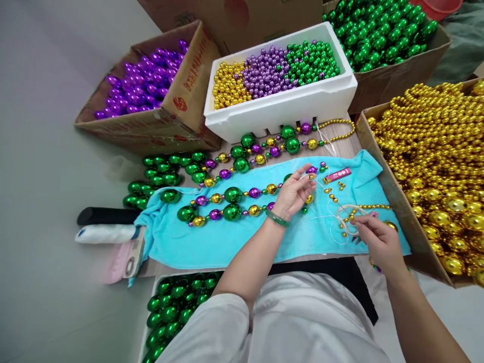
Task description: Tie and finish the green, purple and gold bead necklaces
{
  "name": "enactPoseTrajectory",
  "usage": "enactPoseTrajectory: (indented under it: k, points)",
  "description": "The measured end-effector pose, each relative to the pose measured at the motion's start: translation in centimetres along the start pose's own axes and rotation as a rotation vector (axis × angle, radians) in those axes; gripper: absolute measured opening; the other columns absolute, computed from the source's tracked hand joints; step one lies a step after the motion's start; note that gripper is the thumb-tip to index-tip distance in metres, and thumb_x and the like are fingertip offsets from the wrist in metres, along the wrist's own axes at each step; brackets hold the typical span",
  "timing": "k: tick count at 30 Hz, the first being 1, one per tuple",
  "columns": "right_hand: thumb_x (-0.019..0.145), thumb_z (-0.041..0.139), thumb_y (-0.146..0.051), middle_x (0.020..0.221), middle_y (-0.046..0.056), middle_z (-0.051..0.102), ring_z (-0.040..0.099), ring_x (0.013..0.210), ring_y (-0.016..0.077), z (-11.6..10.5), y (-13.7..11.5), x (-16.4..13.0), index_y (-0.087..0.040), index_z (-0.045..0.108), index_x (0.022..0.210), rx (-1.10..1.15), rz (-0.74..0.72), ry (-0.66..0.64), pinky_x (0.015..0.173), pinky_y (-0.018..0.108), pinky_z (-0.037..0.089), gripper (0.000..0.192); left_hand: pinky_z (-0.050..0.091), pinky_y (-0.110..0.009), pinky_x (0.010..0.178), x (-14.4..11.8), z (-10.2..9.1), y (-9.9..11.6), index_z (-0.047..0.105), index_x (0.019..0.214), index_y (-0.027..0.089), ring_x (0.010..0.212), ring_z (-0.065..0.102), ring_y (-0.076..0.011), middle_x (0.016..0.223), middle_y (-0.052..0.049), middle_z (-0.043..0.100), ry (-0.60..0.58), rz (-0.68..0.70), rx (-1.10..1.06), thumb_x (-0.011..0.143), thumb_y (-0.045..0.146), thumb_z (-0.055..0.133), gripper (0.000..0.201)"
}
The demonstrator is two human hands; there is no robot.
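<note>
On the turquoise towel [245, 242] lies a bead garland [233, 195] of large green, purple and gold balls with small beads between. My left hand [295, 194], with a green bangle on the wrist, is over its right end and pinches a thin white string [319, 180] near a gold bead. Small gold beads [333, 197] sit along the string towards my right hand [380, 239]. The fingertips of that hand are closed on the string beside a loose white loop; whether they also hold a needle is too small to tell. A pink packet [338, 175] lies beyond.
At the back stands a white foam box [280, 103] of small beads. Cartons of purple balls [141, 83], green balls [381, 35] and gold bead strands [438, 131] surround the table. Another garland [241, 165] lies behind the towel. Loose green balls [162, 171] are at the left.
</note>
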State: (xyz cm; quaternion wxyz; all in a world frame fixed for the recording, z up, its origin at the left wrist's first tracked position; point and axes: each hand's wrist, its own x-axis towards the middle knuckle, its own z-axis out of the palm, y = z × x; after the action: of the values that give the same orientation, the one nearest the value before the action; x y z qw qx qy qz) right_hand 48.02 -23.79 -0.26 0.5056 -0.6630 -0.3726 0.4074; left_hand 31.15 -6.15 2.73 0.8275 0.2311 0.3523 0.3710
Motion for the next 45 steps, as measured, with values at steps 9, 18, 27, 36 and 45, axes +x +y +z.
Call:
enactPoseTrajectory:
  k: [9,18,27,36,45]
  points:
    - [0.084,0.061,-0.032,0.073,0.000,0.067,0.054,0.061,0.0109,0.0,-0.5,-0.1,-0.019,0.070,0.084,-0.059,0.002,-0.011,0.056,0.023,0.042,0.016,0.055,-0.017,0.072,0.1,0.4,0.1,0.065,0.108,0.018,0.069,0.064,-0.0048,0.085,0.001,0.067,0.036,0.046,-0.043,0.081,0.001,0.058,0.033]
    - [0.084,0.061,-0.033,0.071,0.001,0.066,0.052,0.058,0.0111,0.1,-0.6,-0.1,-0.018,0.070,0.083,-0.052,0.010,-0.012,0.053,0.023,0.041,0.018,0.053,-0.019,0.079,0.2,0.1,0.0,0.066,0.109,0.021,0.072,0.062,-0.0035,0.087,0.003,0.064,0.045,0.068,0.018,0.077,0.002,0.063,0.037]
    - [0.084,0.061,-0.034,0.071,0.003,0.063,0.051,0.058,0.0111,0.3,-0.3,0.3,-0.017,0.069,0.084,-0.002,0.013,0.016,0.051,0.023,0.039,0.019,0.049,-0.021,0.074,0.3,0.1,-0.5,0.062,0.118,0.023,0.074,0.060,-0.0058,0.092,0.001,0.064,-0.053,0.115,0.215,0.073,0.021,0.074,0.046]
    - [0.082,0.064,-0.035,0.058,-0.003,0.049,0.045,0.052,0.0096,-0.1,0.0,0.7,-0.017,0.069,0.089,0.154,0.046,0.128,0.048,0.023,0.037,0.020,0.044,-0.036,0.093,3.8,0.7,-2.9,0.067,0.101,0.017,0.100,0.057,-0.0218,0.101,-0.009,0.063,-0.137,0.455,1.734,0.087,0.014,0.051,0.021]
    - [0.080,0.066,-0.036,0.061,-0.001,0.055,0.044,0.050,0.0086,-1.0,-0.3,0.7,-0.016,0.068,0.087,0.163,0.064,0.179,0.045,0.022,0.036,0.021,0.044,-0.031,0.077,4.9,1.5,-3.6,0.060,0.102,0.017,0.086,0.056,-0.0199,0.095,-0.009,0.058,-0.246,0.442,2.018,0.090,0.012,0.038,0.026]
